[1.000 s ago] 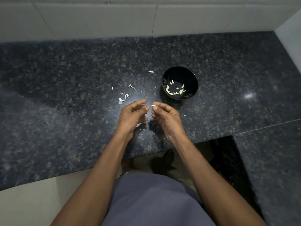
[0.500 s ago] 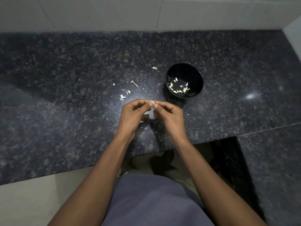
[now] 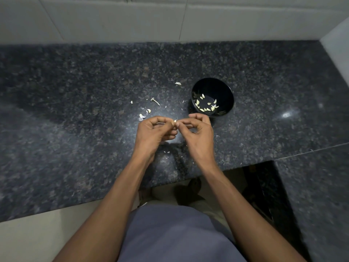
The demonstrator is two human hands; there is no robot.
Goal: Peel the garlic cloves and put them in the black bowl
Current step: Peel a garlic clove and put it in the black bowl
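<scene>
At frame centre, the left hand (image 3: 154, 132) and right hand (image 3: 198, 133) pinch one garlic clove (image 3: 175, 121) in curled fingers, just below-left of the black bowl (image 3: 224, 91).

granite counter (image 3: 75, 110), black bowl (image 3: 226, 87), peels (image 3: 142, 116)

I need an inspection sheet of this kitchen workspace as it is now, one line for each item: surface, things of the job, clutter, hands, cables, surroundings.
Surface: dark speckled granite counter, glossy, with light reflections.
Job's things: black bowl upright on the counter, with peeled garlic cloves inside; one garlic clove pinched between both hands.
Clutter: garlic skins and small bits lie scattered to the left of the bowl and under the hands.
Hands: left hand and right hand meet above the counter, fingertips on the clove.
Cables: nothing seen.
Surroundings: pale tiled wall behind the counter; floor below its front edge.
</scene>
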